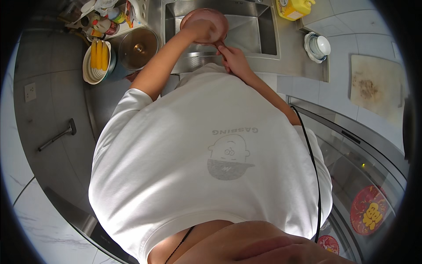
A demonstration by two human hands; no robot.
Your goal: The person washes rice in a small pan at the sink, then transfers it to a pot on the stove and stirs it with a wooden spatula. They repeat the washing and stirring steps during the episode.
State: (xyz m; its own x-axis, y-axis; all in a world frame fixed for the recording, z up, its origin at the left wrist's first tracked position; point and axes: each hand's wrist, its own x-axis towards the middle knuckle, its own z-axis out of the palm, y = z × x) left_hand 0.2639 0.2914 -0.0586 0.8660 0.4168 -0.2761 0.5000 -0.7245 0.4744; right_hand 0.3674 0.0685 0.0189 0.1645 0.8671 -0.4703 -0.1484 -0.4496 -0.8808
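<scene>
A small reddish-pink frying pan (188, 20) is tilted over the left part of the stainless steel sink (277, 29). My right hand (234, 61) is closed around its handle near the sink's front edge. My left hand (201, 30) reaches into the pan, its fingers against or just above the inner surface. The fingers are blurred and partly hidden, so whether they hold anything does not show.
Left of the sink are a glass lid (127, 49), a basket (86, 67) with yellow corn-like pieces, and a rack (132, 30) of bottles. Right are a yellow jug (293, 9), stacked bowls (321, 45) and a stained cutting board (376, 85). A black cable (311, 155) hangs beside my right arm.
</scene>
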